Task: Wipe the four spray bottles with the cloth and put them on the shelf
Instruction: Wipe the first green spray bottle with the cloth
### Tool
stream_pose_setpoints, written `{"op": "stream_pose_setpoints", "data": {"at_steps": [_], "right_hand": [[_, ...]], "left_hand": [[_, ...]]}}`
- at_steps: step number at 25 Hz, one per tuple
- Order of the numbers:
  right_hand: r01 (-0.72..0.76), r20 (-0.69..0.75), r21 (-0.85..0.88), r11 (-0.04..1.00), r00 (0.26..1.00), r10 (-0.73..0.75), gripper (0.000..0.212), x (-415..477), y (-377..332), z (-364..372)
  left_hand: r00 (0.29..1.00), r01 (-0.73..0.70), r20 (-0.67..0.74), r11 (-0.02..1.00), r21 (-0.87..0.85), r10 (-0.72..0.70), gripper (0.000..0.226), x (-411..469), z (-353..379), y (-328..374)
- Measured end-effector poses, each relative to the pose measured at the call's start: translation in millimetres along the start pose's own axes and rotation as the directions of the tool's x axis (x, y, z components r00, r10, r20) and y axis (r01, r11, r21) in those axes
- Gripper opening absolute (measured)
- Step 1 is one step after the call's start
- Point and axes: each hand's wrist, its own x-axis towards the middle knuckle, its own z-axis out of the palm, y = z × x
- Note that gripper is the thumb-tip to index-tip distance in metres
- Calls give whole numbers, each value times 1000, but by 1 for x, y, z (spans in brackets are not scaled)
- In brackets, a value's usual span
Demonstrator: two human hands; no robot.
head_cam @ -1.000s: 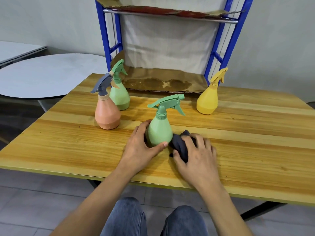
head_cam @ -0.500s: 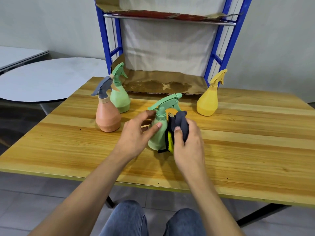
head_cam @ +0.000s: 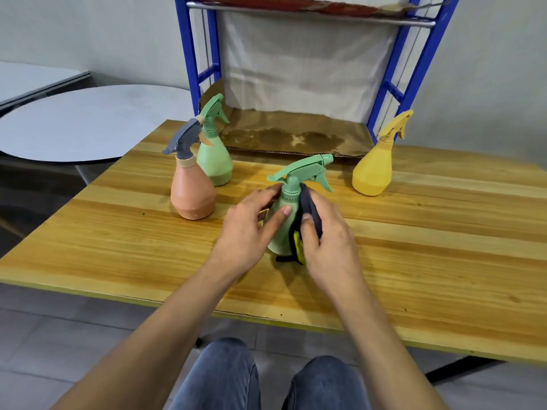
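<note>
Wood-plank counter (head_cam: 414, 261) shows open board right of the hands and between them and its near edge. The near green bottle (head_cam: 279, 232) stands upright mid-counter, well back from that edge. The left hand (head_cam: 251, 229) wraps its left side, fingers (head_cam: 262, 196) curled up by the neck and thumb laid across the body. The right hand (head_cam: 328, 241) has its fingers (head_cam: 307, 229) clamped on a dark cloth (head_cam: 310, 208), pressed against the bottle's right side; the cloth's tail reaches the counter at the base. Back left, a terracotta bottle (head_cam: 192, 193) and a second green bottle (head_cam: 213, 161) stand just beside each other. A yellow bottle (head_cam: 373, 170) stands back right, near the blue post of the shelf (head_cam: 189, 54), whose lower level is lined with stained cardboard (head_cam: 296, 134). A round grey table (head_cam: 74, 122) lies beyond the counter's left edge.
</note>
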Motion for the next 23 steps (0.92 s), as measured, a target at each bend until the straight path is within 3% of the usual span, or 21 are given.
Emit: {"op": "stream_pose_setpoints", "data": {"at_steps": [3, 6, 9, 12, 15, 19, 23], "right_hand": [[-36, 84, -277, 960, 995, 61, 46, -4, 20, -2], [-98, 36, -48, 994, 994, 99, 38, 1, 18, -6], [-43, -41, 144, 989, 998, 50, 40, 1, -2, 0], [-5, -43, 58, 998, 999, 7, 48, -11, 7, 7], [-70, 33, -100, 993, 997, 74, 46, -5, 15, -1], [-38, -54, 24, 999, 998, 39, 42, 11, -16, -2], [-78, -45, -61, 995, 996, 75, 48, -14, -3, 7]], "left_hand": [[1000, 25, 0, 999, -25, -25, 51, 0, 1, -1], [1000, 18, -10, 1000, -17, -18, 49, -1, 2, 0], [1000, -1, -18, 1000, 12, 1, 45, -1, 1, 0], [1000, 1, -16, 1000, 10, -1, 48, -2, 1, -1], [1000, 10, -19, 1000, 9, -10, 51, -2, 0, 0], [999, -16, -36, 999, 38, 17, 45, 0, 1, 0], [1000, -1, -30, 1000, 14, 1, 46, 0, 1, -2]]}}
